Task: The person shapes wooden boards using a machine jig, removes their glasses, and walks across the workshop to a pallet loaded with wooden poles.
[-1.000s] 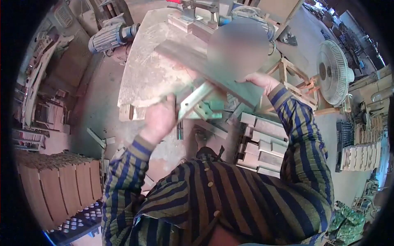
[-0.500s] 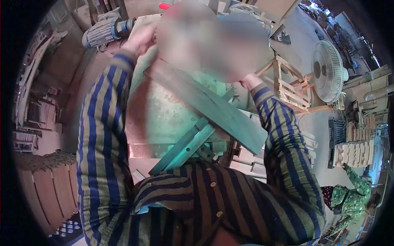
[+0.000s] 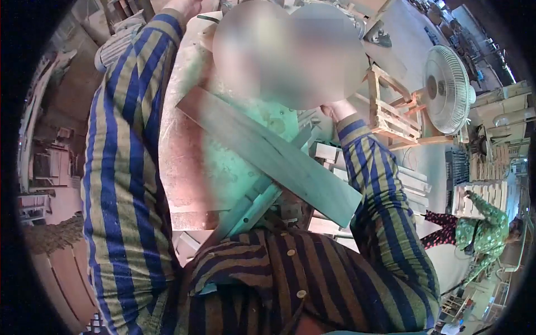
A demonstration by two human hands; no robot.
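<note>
A flat wooden board lies slantwise across the worktable, over a metal fence or rail near my body. My left hand reaches to the far left edge of the table, cut off by the top of the frame, so its fingers do not show. Beyond the board's right part is my right hand, partly covered by a blurred patch. What its fingers do is hidden. Neither hand visibly touches the board.
A white fan stands at the right beside a wooden frame. Stacked boards lie right of the table. Another person in patterned green clothing is at the far right. A motor sits at upper left.
My left hand has let go of the wood and moved far up and left. The board now rests lower and nearer my body. At the right, the other person has come further into view.
</note>
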